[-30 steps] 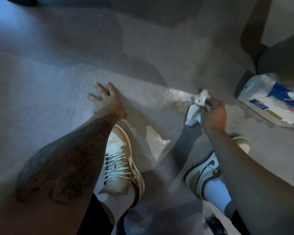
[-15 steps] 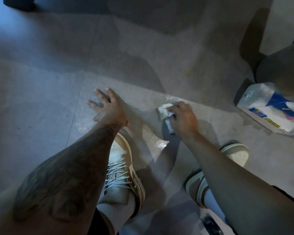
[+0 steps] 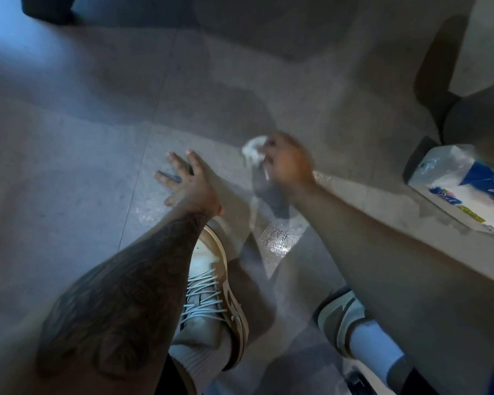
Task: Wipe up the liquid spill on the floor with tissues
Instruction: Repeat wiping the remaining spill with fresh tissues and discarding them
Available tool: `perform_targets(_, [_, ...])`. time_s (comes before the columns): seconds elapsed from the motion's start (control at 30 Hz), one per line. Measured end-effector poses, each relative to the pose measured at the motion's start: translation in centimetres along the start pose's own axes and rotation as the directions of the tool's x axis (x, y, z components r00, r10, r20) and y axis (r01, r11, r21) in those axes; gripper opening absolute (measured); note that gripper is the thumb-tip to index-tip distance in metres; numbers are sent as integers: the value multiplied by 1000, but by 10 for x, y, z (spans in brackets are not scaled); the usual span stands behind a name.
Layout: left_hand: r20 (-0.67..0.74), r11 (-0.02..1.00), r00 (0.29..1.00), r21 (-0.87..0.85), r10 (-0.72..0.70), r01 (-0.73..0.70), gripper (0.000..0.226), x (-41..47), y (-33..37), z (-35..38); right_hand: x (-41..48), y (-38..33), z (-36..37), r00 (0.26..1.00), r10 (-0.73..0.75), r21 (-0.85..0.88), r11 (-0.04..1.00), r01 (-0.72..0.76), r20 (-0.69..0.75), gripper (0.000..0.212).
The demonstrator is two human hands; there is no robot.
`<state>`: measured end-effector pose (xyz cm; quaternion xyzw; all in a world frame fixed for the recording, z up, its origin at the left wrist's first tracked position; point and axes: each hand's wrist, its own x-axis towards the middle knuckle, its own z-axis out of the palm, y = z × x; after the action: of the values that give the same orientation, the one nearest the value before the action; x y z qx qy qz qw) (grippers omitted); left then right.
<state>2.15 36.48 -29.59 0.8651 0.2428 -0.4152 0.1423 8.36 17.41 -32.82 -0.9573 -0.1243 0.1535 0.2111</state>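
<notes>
Viewed from the head camera, looking down while crouched over a grey tiled floor (image 3: 69,166).

Noted left hand (image 3: 187,181) planted palm-down on the tile, fingers straight and spread wide, holding nothing. Recorded tattooed forearm running back from it toward the camera.

Noted right hand (image 3: 287,163) further out and to the right, smeared by motion blur. Read fingers as curled in around a crumpled white tissue (image 3: 253,149) that sticks out on the hand's left side. Placed the tissue low over the floor, just beyond the left fingertips and apart from them. Cannot tell through the blur whether it touches the tile.

Located spill (image 3: 280,238) as a glossy wet sheen between the two forearms, just beside the toe of the left shoe (image 3: 220,303) and nearer the camera than the tissue. Logged a thinner wet streak by the right wrist and a faint shine near the left wrist — edges hard to trace in the dim light.

Logged tissue pack (image 3: 462,189) lying on the floor at far right, clear wrap with blue print, well apart from the right hand. Logged right shoe (image 3: 340,315) with white sock, partly hidden under the right forearm.
</notes>
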Motion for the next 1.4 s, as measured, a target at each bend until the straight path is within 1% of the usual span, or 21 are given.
perform_targets(0.07, [-1,1000,1000,0,-1,1,145,1,0,0,-48,-3,3,989,-129,25,992,127,73,25])
perform_targets(0.13, [0,1000,1000,1,3,-3,145,1,-1,1,-78,22,3,980,-163,66,986,156,116,33])
perform_targets(0.2, [-3,1000,1000,12,7,-7,145,0,-2,1,-74,59,-6,1000,-2,41,999,1,10,34])
perform_targets(0.3, [12,1000,1000,-2,8,-8,145,0,-1,0,-40,103,-30,940,288,96,957,-274,-182,33])
perform_targets(0.4, [11,1000,1000,-6,12,-12,144,0,0,-1,15,91,-40,900,421,91,906,-412,-113,25])
perform_targets(0.5, [-2,1000,1000,3,12,-12,142,-1,1,-1,43,47,-17,934,336,220,927,-304,-123,17])
perform_targets(0.57, [3,1000,1000,7,12,-12,142,-2,2,-1,12,19,0,996,87,215,973,-80,-23,13])
perform_targets(0.6, [3,1000,1000,15,12,-12,142,-1,1,-1,-17,7,0,998,23,251,967,-37,58,14])
perform_targets(0.67, [7,1000,1000,20,12,-13,143,-1,1,-1,-75,21,3,982,-181,138,976,171,62,28])
perform_targets(0.7, [13,1000,1000,17,15,-15,144,-1,1,-1,-96,42,0,978,-189,100,978,181,85,29])
perform_targets(0.73, [17,1000,1000,18,17,-18,144,-1,1,-1,-112,63,-7,991,-109,58,993,105,79,28])
perform_targets(0.8, [20,1000,1000,23,16,-17,143,-2,1,-2,-114,104,-22,975,218,48,975,-216,-38,26])
perform_targets(0.87, [23,1000,1000,17,19,-19,143,-3,1,-3,-98,131,-31,897,416,37,909,-415,-151,30])
perform_targets(0.93, [26,1000,999,13,19,-19,143,-2,1,-3,-68,133,-38,812,512,127,858,-497,-282,32])
perform_targets(1.0, [26,1000,1000,7,16,-17,143,-1,1,-3,-34,116,-38,798,502,191,865,-465,-332,33])
perform_targets(1.07, [26,1000,999,10,19,-19,143,-2,1,-4,-15,84,-30,870,396,167,918,-361,-294,32])
perform_targets(1.13, [32,1000,999,-1,19,-19,143,-2,1,-4,-19,51,-16,967,227,103,971,-216,-117,30])
perform_targets(1.23, [36,1000,999,3,21,-21,144,-2,2,-5,-67,28,2,999,-5,117,993,1,32,34])
perform_targets(1.3, [37,1000,999,0,19,-19,144,-3,3,-5,-96,42,-2,999,7,131,991,-12,41,32])
perform_targets(1.37, [34,1000,999,1,23,-23,143,-4,2,-4,-105,55,-18,982,186,194,963,-186,18,25])
perform_targets(1.4, [32,1000,999,-1,25,-25,143,-4,2,-4,-105,60,-27,948,319,260,914,-311,11,21])
